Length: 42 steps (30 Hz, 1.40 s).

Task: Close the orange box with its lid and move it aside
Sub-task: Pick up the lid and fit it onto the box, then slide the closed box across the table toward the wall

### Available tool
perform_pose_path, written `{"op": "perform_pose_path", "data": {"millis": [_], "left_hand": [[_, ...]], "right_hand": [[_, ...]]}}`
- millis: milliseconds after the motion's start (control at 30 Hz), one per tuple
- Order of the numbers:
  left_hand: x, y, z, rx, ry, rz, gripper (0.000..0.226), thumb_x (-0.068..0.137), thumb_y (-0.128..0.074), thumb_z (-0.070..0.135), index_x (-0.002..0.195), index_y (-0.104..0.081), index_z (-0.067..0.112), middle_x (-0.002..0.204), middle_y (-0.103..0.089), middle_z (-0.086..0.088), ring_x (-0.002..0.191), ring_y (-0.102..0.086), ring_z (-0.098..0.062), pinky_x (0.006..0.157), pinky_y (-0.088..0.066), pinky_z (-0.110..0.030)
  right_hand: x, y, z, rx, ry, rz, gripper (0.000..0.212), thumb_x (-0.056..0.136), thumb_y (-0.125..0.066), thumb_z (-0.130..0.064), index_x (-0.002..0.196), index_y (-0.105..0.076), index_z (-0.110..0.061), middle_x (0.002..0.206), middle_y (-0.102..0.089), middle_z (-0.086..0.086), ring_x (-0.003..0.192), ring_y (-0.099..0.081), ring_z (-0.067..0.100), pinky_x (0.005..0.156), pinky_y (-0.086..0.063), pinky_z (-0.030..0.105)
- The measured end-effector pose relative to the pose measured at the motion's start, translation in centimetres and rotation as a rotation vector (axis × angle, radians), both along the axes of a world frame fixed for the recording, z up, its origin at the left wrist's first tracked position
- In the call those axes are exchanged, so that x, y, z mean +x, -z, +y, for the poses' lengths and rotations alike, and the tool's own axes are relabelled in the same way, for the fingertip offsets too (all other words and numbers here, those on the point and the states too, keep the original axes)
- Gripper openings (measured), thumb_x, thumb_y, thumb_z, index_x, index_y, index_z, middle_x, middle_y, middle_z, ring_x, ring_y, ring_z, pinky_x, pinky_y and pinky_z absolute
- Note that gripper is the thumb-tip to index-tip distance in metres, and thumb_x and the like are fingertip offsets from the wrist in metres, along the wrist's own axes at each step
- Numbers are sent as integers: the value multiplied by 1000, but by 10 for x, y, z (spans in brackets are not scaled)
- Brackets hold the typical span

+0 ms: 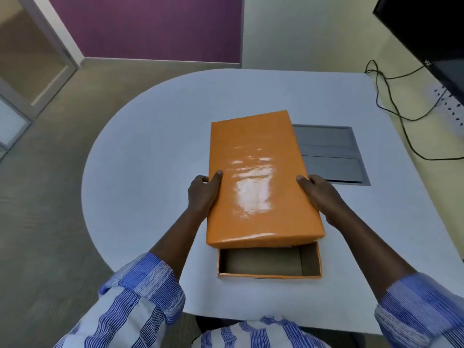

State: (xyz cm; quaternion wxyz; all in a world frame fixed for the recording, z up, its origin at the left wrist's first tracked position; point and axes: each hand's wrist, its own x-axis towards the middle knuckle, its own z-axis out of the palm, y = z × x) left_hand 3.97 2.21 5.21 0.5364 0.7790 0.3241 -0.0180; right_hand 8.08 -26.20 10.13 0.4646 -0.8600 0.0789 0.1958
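Note:
A glossy orange lid (261, 182) is held over the orange box (270, 273) in the middle of the white table. The lid sits shifted away from me, so the near end of the box is uncovered and its brown inside shows, with nothing in it. My left hand (203, 194) grips the lid's left long edge, thumb on top. My right hand (324, 197) grips the right long edge the same way. The far part of the box is hidden under the lid.
The white table (150, 172) has a rounded left end. A grey cable hatch (334, 156) is set into it right of the lid. Black cables (391, 106) and a power strip lie at the far right, under a dark screen (431, 31).

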Motion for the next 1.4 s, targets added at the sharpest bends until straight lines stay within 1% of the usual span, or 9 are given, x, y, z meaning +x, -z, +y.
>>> {"op": "perform_pose_path", "data": {"millis": [133, 233, 367, 467, 600, 767, 967, 1267, 1400], "left_hand": [[3, -3, -27, 190, 73, 22, 52, 95, -55, 59, 111, -63, 10, 100, -62, 0, 95, -62, -21, 77, -44, -33], [-4, -2, -39, 290, 90, 27, 54, 97, -57, 52, 116, -65, 2, 105, -66, -9, 89, -55, -18, 76, -40, -32], [-19, 0, -44, 336, 101, 26, 59, 96, -57, 53, 125, -63, 2, 121, -69, -15, 102, -67, -29, 77, -44, -32], [-31, 1, -44, 345, 135, 77, 67, 93, -57, 59, 131, -58, 4, 128, -65, -15, 111, -65, -32, 79, -47, -33], [-52, 3, -50, 342, 211, 170, 87, 76, -46, 76, 131, -52, 8, 130, -62, -14, 111, -66, -34, 89, -58, -49], [-88, 14, -73, 473, 225, 183, 79, 91, -46, 70, 141, -39, 9, 136, -51, -16, 123, -55, -36, 90, -50, -47], [-119, 26, -87, 570, 243, 180, 95, 92, -41, 72, 160, -5, 17, 148, -41, -17, 134, -47, -36, 96, -51, -53], [-124, 40, -89, 610, 269, 170, 94, 93, -36, 72, 161, 0, 17, 148, -42, -16, 131, -49, -35, 96, -52, -52], [-115, 37, -83, 647, 290, 159, 97, 92, -36, 75, 161, -2, 17, 150, -41, -16, 132, -48, -35, 101, -47, -52]], "right_hand": [[-15, 17, -23, -189, 22, -17, 59, 100, -39, -55, 137, -53, -11, 127, -63, 13, 108, -61, 31, 91, -49, 43], [-28, 25, -30, -227, 15, -4, 59, 101, -40, -53, 140, -50, -10, 133, -61, 16, 115, -60, 34, 96, -49, 46], [-42, 31, -34, -203, -8, 48, 58, 101, -43, -51, 144, -45, -12, 139, -57, 15, 120, -58, 34, 96, -48, 44], [-49, 38, -40, -170, -32, 125, 59, 99, -46, -54, 143, -45, -15, 138, -58, 14, 118, -60, 32, 91, -50, 41], [-58, 45, -49, -159, -46, 171, 63, 95, -49, -59, 143, -45, -18, 136, -60, 12, 114, -62, 31, 91, -54, 44], [-78, 57, -39, -279, -45, 0, 65, 95, -44, -62, 136, -49, -12, 130, -62, 13, 109, -63, 32, 86, -52, 41], [-118, 77, -27, -458, -1, -169, 68, 95, -41, -63, 139, -42, -11, 128, -57, 17, 112, -58, 37, 85, -52, 47], [-128, 89, -23, -449, 18, -233, 81, 88, -28, -72, 142, -38, -12, 129, -58, 16, 109, -61, 34, 81, -56, 48], [-114, 84, -23, -501, -41, -202, 84, 93, -37, -67, 155, -18, -13, 149, -44, 18, 129, -50, 38, 95, -50, 54]]}}
